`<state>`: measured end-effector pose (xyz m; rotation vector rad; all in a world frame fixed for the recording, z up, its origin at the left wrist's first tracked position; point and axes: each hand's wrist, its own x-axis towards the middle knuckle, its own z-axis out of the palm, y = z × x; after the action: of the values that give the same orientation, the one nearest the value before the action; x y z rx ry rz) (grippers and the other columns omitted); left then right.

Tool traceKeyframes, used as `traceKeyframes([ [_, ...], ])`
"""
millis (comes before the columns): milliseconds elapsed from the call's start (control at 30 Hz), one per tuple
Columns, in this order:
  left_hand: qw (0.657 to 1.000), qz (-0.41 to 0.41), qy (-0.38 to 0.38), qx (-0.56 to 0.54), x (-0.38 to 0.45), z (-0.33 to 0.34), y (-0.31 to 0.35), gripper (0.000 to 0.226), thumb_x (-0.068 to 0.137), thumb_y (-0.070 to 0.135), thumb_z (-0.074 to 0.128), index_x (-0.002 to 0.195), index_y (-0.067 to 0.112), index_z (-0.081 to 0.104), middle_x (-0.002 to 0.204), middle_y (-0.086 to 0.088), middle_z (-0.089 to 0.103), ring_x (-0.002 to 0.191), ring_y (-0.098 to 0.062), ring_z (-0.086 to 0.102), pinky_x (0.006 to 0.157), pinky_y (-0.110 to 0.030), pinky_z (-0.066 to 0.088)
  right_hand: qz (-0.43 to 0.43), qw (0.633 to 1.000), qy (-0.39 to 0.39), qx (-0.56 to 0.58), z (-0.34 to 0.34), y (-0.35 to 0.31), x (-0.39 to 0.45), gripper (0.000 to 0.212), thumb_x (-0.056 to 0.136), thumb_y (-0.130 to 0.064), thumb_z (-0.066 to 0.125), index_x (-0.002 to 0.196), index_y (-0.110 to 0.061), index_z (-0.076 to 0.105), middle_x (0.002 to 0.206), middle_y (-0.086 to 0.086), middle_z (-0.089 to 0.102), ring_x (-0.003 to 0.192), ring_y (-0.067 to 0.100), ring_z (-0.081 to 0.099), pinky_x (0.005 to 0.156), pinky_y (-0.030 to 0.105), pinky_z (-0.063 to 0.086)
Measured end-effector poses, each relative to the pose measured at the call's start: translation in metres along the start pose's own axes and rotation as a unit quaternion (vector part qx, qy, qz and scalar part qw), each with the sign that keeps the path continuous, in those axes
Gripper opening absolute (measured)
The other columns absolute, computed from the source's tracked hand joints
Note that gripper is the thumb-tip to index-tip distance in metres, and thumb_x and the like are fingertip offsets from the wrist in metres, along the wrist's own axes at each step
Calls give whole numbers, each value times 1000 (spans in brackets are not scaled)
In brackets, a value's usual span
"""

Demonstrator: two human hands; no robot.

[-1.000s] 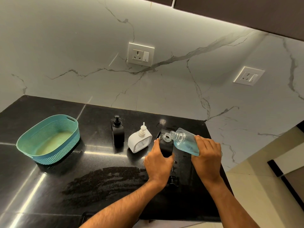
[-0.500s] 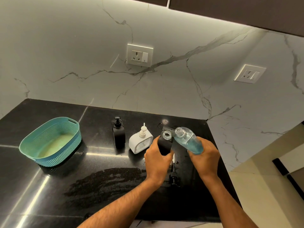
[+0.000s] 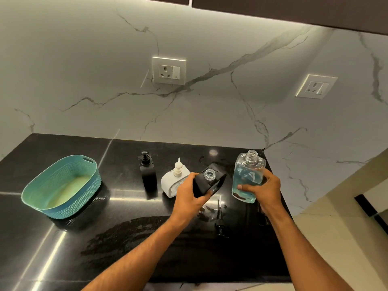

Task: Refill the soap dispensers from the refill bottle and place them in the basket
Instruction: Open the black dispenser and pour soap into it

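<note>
Your left hand [image 3: 190, 196] grips the open black dispenser [image 3: 210, 181], tilted; your right hand [image 3: 262, 191] holds the uncapped refill bottle [image 3: 247, 177] upright just beside it. Tip either further and soap may spill onto the countertop [image 3: 126, 238]; the pump [image 3: 220, 219] lies below.

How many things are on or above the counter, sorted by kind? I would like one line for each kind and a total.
Soap dispensers: 3 (tall black dispenser, white dispenser, open black dispenser held by the left hand)
Refill bottle: 1, held by the right hand
Basket: 1
Loose pump: 1
Total: 6
</note>
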<state>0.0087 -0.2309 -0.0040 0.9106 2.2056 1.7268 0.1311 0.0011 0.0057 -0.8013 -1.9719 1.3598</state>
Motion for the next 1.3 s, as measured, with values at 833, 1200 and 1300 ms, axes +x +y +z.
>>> traceKeyframes([
  [833, 988, -69, -128, -49, 38, -13, -54, 46, 78, 20, 91, 115, 24, 66, 111, 4, 72, 111, -19, 68, 102, -45, 56, 103, 988, -104, 56, 12, 61, 72, 60, 57, 11, 92, 107, -16, 71, 103, -1, 77, 99, 17, 75, 78, 31, 63],
  [1200, 984, -71, -147, -75, 42, -12, -68, 49, 75, 25, 92, 116, 19, 66, 111, -4, 72, 110, -26, 68, 103, -50, 55, 125, 984, -115, 61, 8, 75, 75, 67, 57, 8, 93, 115, -12, 68, 106, 2, 77, 101, 19, 75, 80, 33, 63],
  [1300, 984, -66, -154, -69, 42, -11, -72, 48, 75, 24, 93, 115, 19, 65, 110, -2, 71, 108, -25, 68, 101, -48, 56, 129, 981, -134, 51, 6, 76, 74, 72, 58, 4, 94, 123, -10, 66, 112, 5, 76, 105, 21, 74, 86, 38, 62],
])
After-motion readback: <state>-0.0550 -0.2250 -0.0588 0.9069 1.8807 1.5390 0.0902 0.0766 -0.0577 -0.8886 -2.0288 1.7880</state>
